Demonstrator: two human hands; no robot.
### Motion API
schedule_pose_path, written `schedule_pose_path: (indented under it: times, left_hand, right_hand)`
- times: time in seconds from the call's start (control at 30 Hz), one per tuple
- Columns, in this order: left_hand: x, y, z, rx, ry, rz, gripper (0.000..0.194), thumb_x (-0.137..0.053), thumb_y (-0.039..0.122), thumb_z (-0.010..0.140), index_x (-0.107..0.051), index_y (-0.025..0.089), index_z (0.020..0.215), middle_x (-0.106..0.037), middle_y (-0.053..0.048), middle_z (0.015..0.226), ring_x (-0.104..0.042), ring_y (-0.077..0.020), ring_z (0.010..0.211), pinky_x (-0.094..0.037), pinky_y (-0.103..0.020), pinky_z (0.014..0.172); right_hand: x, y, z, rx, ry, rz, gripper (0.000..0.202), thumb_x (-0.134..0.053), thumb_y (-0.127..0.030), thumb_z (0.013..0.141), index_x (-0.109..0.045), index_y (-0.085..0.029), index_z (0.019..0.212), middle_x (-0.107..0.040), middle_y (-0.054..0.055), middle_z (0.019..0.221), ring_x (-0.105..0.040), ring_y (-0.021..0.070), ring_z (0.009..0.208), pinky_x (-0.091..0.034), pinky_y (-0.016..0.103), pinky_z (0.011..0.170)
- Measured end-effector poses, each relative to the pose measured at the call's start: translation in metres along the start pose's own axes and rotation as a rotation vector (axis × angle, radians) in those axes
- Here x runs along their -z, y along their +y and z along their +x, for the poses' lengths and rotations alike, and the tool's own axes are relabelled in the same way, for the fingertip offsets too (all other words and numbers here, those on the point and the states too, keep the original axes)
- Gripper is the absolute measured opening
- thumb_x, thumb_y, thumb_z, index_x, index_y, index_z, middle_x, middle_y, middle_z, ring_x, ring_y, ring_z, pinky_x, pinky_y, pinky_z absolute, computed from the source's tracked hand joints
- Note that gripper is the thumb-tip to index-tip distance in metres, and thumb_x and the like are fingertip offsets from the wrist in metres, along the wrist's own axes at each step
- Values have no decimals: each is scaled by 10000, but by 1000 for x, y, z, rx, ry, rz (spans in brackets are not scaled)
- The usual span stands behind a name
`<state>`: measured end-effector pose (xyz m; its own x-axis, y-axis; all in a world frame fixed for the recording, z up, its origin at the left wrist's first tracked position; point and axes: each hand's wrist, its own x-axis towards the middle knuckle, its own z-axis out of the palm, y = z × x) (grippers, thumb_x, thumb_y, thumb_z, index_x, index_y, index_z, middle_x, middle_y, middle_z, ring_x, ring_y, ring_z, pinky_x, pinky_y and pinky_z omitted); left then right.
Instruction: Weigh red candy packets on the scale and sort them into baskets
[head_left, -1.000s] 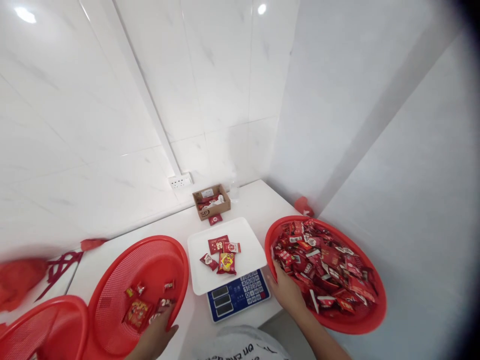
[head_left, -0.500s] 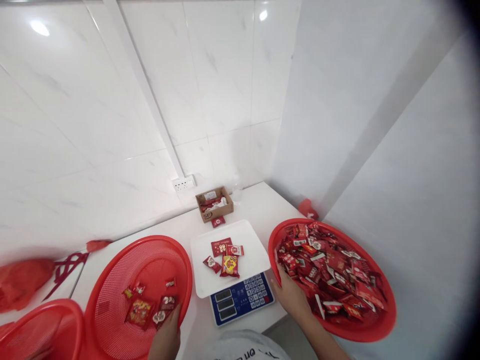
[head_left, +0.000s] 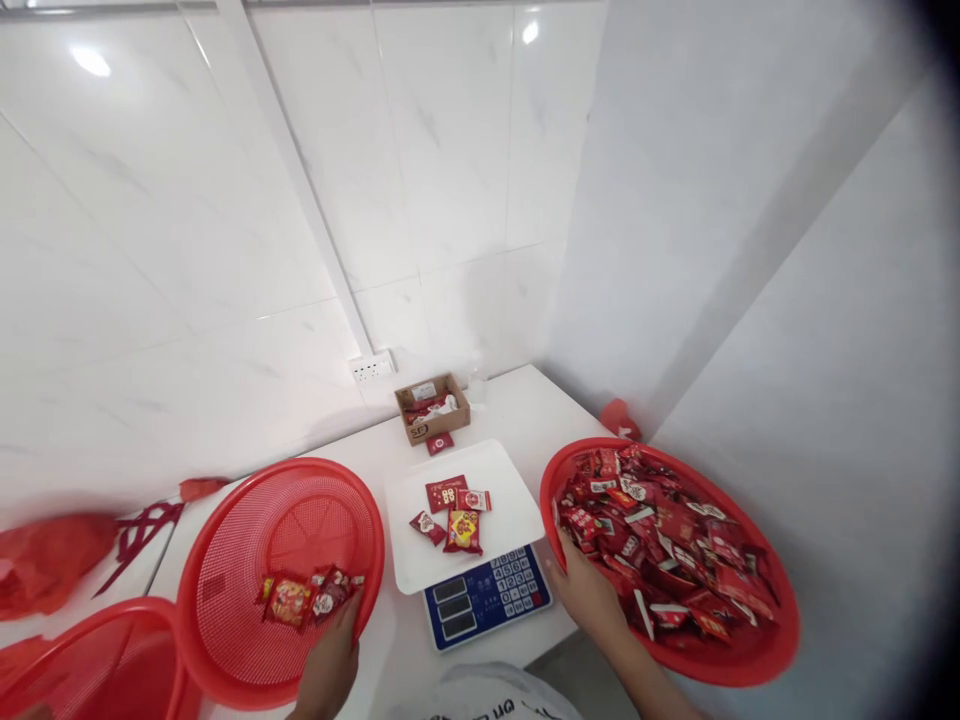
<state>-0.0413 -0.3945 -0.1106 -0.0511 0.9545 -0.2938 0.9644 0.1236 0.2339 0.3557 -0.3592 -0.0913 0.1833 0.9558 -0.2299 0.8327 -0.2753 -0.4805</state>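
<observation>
Your L hand (head_left: pixel 330 655) is closed on the near R edge of the L basket (head_left: pixel 307 530), red mesh, tilted; can't tell if its fingertips also touch the few small pkts (head_left: pixel 289 602) bunched low inside. Your R hand (head_left: pixel 589 590) grips the near L rim of the R basket (head_left: pixel 787 625), piled w/ red pkts (head_left: pixel 679 525). Btwn the 2 baskets: blue scale (head_left: pixel 491 600) w/ white tray (head_left: pixel 409 555), 4 snack pkts (head_left: pixel 463 531) on it. Cardboard box (head_left: pixel 442 422) behind, 1 loose pkt (head_left: pixel 440 443) at its front.

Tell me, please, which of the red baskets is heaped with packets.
The rightmost basket, with the right hand at its rim: packets fill it, while the middle basket holds only a small cluster and the leftmost basket, partly out of frame, shows no heap.
</observation>
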Motion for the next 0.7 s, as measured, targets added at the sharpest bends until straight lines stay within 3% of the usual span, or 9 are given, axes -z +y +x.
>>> schedule_pose_path:
  times: [0.2,0.33,0.47,0.57,0.7]
  left_hand:
    - [27,1,9,-17,-47,90,634,-320,52,760,-368,214,1371,-425,-54,1403,-472,-213,1216,-471,-318,886]
    - [44,-10,14,-38,-54,129,584,-352,91,769,-441,230,1329,-479,-46,1361,-437,-227,1249,-429,-351,960]
    - [53,-21,20,-81,-126,-1,521,-452,296,798,-460,225,1314,-472,-44,1367,-424,-240,1257,-376,-369,1023]
    - [57,-19,30,-110,-94,-202,535,-423,476,814,-514,202,1265,-497,-48,1345,-390,-236,1280,-329,-367,1062]
    - [62,-10,48,-82,-97,-259,468,-335,459,848,-603,232,1156,-559,-40,1280,-370,-244,1292,-300,-413,1071]
  right_hand:
    - [0,-1,-1,-22,-4,6,550,-346,-285,875,-285,-117,1395,-540,175,1269,-563,263,1099,-424,359,866]
    - [1,-1,-1,-21,-1,9,548,-342,-280,873,-291,-112,1393,-531,177,1278,-560,261,1103,-419,356,872]
    - [-1,0,1,-14,-7,3,550,-330,-280,881,-268,-114,1401,-532,168,1279,-551,257,1116,-411,347,883]
    - [-2,1,2,-23,-6,-9,541,-334,-277,881,-279,-127,1398,-542,160,1269,-562,252,1102,-418,340,869]
    - [-2,1,2,-30,-8,-28,537,-329,-281,885,-278,-134,1399,-559,161,1248,-579,256,1073,-427,344,852]
